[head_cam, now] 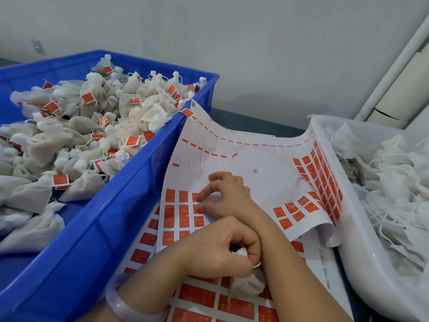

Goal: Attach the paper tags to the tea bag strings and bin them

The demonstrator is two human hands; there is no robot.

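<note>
- The tea bag (249, 283) is in the left hand (220, 251), whose fingers curl round its gathered neck; the pouch hangs below the fist onto the lower tag sheet (197, 296) at the near edge of the bench
- It looks light, soft and floppy, a thin fabric that may tear if pulled; the knotted neck and string seem the safest hold, not the belly
- The right hand (226, 194) crosses over the left wrist, thumb and forefinger pinching at the edge of the red tags (183, 209) on the left side of the upper sheet (255, 173)
- The tags look thin, limp and probably sticky, so lifting one by a corner should keep it from folding on itself
- The blue bin (139, 173) touches the sheet's left edge, and tagged bags (92, 126) heap up to its rim
- The white tub (343, 182) of untagged bags (390, 182) hems the right edge; open room lies only over the sheet's bare middle
</note>
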